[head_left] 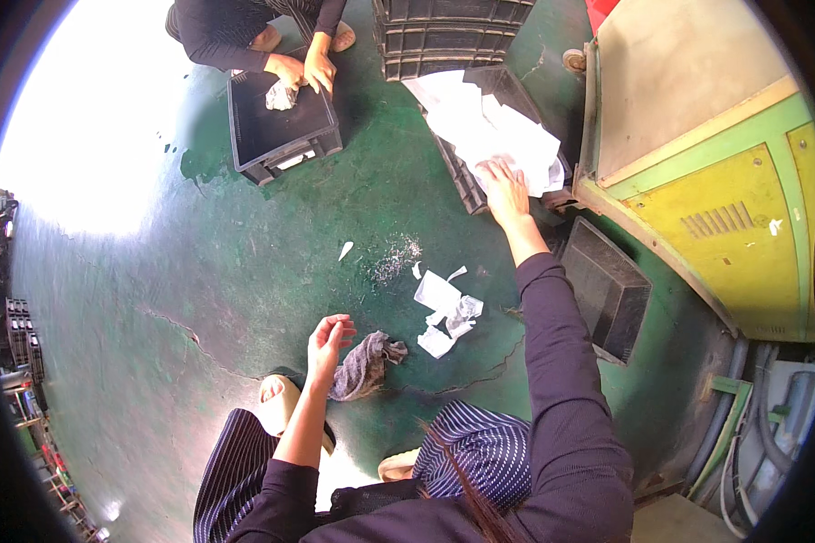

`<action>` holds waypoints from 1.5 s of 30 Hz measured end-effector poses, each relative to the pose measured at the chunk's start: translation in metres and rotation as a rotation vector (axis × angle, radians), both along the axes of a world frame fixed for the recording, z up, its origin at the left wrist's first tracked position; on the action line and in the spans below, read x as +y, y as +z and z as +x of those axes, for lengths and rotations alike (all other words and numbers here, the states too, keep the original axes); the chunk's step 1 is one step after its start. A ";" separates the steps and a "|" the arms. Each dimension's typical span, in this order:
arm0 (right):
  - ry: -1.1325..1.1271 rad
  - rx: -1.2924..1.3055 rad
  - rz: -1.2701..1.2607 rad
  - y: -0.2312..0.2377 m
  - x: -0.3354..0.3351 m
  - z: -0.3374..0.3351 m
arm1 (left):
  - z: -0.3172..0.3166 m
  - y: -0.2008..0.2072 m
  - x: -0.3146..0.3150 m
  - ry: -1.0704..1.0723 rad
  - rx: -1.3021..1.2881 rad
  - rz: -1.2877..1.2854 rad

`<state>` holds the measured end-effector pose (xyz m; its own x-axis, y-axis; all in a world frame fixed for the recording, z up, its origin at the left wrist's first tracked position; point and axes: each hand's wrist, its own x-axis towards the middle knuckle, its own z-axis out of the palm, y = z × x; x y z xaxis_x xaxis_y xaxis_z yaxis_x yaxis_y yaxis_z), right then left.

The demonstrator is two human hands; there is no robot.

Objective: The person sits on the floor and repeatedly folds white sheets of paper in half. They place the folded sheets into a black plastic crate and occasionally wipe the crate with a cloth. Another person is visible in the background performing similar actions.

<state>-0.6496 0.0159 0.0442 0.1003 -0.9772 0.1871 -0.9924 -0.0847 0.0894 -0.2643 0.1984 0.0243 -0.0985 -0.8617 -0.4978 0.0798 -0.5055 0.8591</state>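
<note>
I see my right hand on thin white paper sheets; can't tell if gripping. Left hand half curled, empty, beside crumpled grey cloth rag.

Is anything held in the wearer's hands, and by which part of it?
The left hand holds nothing visible; the right hand touches the white papers near their edge; whether it grips cannot be told.

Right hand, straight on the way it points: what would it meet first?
The right hand would first meet the white papers it rests on; beyond, probably the stacked black crates, though depth is unclear.
</note>
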 end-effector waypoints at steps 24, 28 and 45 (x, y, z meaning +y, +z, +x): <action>-0.318 -0.565 0.052 0.056 0.353 -0.132 | -0.092 0.055 -0.039 -0.550 -0.126 -0.252; -0.399 -0.921 0.174 0.124 0.363 -0.123 | -0.102 0.088 -0.070 -0.749 -0.264 -0.612; -0.688 -2.214 -0.001 0.149 0.226 -0.022 | -0.018 0.158 -0.098 -0.685 -0.029 -0.107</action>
